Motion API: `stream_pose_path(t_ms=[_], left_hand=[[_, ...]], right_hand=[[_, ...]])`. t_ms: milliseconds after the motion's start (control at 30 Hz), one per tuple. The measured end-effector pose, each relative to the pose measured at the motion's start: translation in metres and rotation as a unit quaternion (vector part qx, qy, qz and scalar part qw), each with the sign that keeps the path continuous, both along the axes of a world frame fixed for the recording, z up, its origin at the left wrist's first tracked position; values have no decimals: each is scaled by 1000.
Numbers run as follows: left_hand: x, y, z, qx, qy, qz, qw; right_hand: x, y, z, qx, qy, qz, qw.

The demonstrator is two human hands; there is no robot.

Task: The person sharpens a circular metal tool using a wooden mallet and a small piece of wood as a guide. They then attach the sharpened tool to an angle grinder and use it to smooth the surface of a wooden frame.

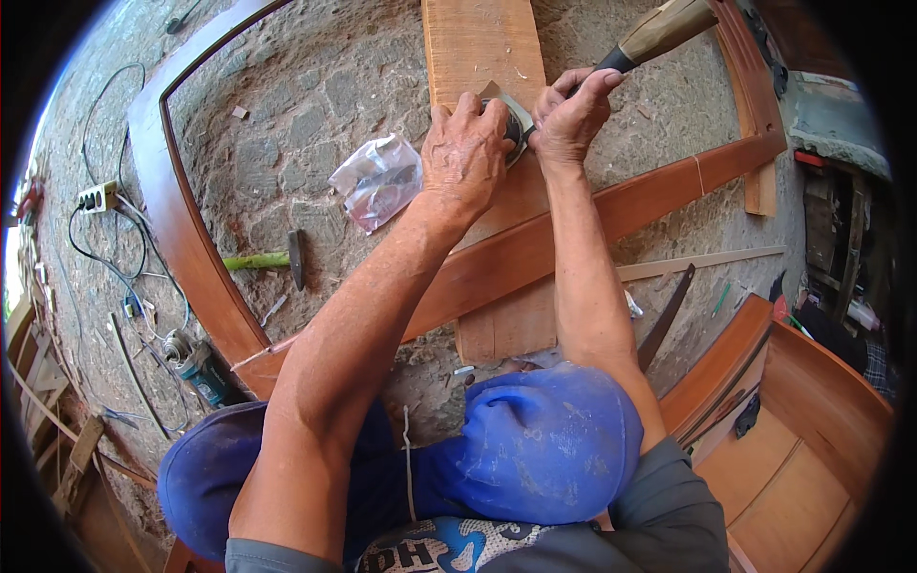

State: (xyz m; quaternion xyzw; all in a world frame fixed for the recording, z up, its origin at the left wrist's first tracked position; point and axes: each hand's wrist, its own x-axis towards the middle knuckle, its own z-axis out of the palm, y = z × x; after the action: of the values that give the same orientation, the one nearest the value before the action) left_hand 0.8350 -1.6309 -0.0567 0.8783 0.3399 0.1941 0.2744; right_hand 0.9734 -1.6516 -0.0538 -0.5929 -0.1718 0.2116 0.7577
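A rough stone floor [330, 62] spreads under a big reddish-brown wooden frame [501, 263], curved at one corner, and at lower right stands a panelled wooden piece [783, 468] with a small dark scrap lying in it. A pale board [482, 43] runs away from the person and passes beneath the frame's near rail. Lettering shows on the shirt front [411, 552], cut off by the lower edge; any marking on the teal power tool [205, 372] at left is too small to read. The right hand [578, 115] is closed around the black collar of a wood-handled tool [659, 33], which slants to the upper right above the board. The left hand [466, 143], fingers bent and nearly shut, covers part of a dark rounded object [517, 129] over the board, just beside the right hand. A clear plastic bag [377, 181] lies crumpled near the left wrist; whether it holds anything, I cannot tell. Farther left are a hammer with a green handle [263, 260] and, smaller still, a cream socket block [97, 199] with black plugs in it
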Motion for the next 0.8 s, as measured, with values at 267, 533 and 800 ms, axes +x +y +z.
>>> stream_pose_path(t_ms=[267,533,800], left_hand=[[-2,-4,-1,11,-12,3,1000],[-2,-2,3,5,5,-9,1000],[-2,-1,1,7,-4,-13,1000]], right_hand=[[0,-3,4,-5,42,-26,999],[2,-6,1,14,33,0,999],[4,-2,10,10,22,12,1000]])
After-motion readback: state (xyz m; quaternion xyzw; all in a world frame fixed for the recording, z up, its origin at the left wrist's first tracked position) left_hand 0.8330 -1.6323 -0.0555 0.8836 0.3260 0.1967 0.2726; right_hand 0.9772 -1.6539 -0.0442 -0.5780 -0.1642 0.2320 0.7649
